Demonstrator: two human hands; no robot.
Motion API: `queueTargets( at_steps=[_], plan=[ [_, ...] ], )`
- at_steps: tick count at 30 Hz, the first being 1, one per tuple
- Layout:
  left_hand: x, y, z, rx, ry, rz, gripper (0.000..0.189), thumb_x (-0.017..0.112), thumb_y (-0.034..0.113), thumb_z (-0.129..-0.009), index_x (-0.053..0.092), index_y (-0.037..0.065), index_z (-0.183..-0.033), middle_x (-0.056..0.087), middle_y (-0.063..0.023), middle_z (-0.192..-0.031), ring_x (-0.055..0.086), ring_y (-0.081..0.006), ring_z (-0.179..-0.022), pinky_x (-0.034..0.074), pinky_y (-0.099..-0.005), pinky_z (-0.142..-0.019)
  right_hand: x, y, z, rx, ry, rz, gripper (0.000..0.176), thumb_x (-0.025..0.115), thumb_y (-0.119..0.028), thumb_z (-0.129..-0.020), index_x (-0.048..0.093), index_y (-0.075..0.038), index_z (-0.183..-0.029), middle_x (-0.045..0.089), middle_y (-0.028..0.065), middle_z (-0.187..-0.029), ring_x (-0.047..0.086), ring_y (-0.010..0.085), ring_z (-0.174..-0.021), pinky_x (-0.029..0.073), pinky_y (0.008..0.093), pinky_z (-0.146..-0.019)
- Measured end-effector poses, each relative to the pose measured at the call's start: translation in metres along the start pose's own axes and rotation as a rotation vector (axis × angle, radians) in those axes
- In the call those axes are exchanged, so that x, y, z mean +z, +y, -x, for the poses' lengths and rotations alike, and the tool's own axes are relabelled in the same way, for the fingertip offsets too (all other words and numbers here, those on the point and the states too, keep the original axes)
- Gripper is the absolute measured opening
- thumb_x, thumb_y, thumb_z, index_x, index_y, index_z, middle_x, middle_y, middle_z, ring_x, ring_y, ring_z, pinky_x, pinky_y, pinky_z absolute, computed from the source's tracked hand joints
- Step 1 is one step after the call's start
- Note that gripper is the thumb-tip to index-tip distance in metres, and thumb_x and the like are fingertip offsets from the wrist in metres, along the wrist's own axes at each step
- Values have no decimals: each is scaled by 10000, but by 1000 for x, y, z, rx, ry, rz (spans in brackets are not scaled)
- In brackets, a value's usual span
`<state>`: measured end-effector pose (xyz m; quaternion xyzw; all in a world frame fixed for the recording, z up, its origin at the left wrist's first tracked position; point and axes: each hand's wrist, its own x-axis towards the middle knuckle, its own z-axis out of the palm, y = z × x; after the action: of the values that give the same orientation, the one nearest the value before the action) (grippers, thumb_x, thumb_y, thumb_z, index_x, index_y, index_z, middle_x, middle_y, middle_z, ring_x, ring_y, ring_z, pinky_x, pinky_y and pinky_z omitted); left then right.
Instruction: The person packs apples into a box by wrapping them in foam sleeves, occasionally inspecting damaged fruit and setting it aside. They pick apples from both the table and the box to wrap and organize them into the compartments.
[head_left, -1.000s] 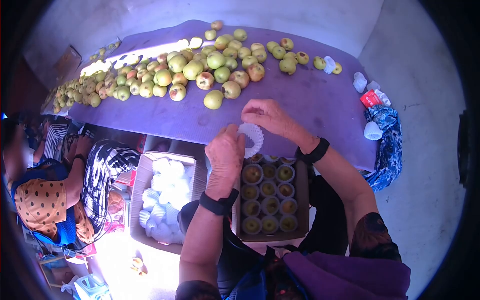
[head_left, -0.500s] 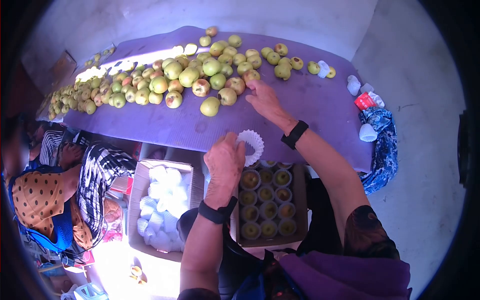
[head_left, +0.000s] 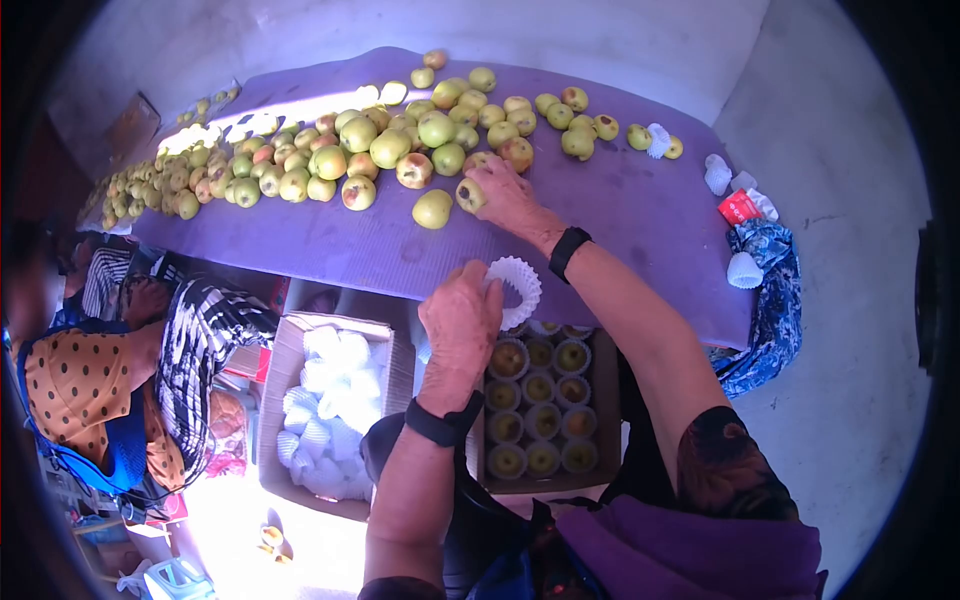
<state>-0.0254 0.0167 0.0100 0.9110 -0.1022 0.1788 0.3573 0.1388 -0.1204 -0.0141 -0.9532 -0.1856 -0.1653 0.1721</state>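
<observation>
My left hand (head_left: 460,318) pinches a white foam net sleeve (head_left: 533,291) by its edge, its ring opening spread above the box of apples. Over on the purple table, my right hand (head_left: 512,203) has its fingers closed round a yellow-green apple (head_left: 470,196) at the front of the pile. A loose apple (head_left: 432,209) lies just left of it, and a reddish one (head_left: 516,153) sits behind the knuckles. Below my hands, a cardboard box (head_left: 608,420) holds rows of apples in white foam sleeves.
The purple table (head_left: 620,240) carries a long heap of apples (head_left: 300,170) stretching left. A carton (head_left: 270,420) of white foam sleeves stands left of my left arm. Another person (head_left: 80,390) sits at far left. Blue patterned cloth (head_left: 770,310) hangs off the right edge.
My right hand has moved left and slightly toward me, from beside a reddish apple onto the yellow-green one. My left hand keeps the foam sleeve; the view has shifted slightly.
</observation>
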Motion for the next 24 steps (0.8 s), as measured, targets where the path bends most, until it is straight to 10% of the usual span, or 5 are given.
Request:
queueTargets(
  at_steps=[24],
  plan=[
    [20,7,-17,-55,60,-74,219,651,249,-807,599,67,-917,655,-169,-763,646,-382,-739,494,-458,-641,-79,26,101,353,92,-1230,620,744,-42,-718,477,-18,-1277,570,110,-1193,568,190,-1090,491,307,-878]
  ],
)
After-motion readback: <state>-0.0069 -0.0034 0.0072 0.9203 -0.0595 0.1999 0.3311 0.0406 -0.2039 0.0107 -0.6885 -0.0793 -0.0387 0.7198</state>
